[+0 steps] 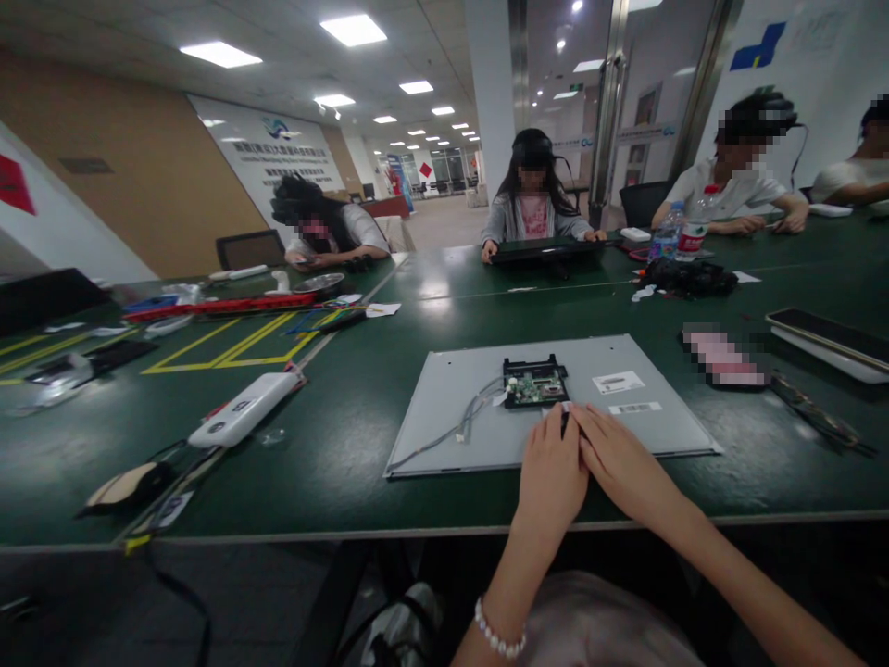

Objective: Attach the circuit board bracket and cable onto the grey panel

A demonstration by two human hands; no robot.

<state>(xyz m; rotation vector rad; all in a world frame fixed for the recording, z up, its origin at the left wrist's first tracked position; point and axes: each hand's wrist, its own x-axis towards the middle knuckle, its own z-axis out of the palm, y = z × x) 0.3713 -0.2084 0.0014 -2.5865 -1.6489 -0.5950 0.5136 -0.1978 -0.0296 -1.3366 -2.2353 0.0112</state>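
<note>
A flat grey panel lies on the green table, with two white labels on its right part. Near its middle sits a green circuit board in a black frame, and grey cables run from it toward the panel's lower left. Just below the board, my left hand and my right hand meet at the fingertips over the panel. Their fingers are closed round something small, partly white and dark, that I cannot make out. A beaded bracelet circles my left wrist.
Left on the green table are a white power bank-like device and a beige and black mouse. Phones, glasses and bottles stand or lie right. Several people sit across the table.
</note>
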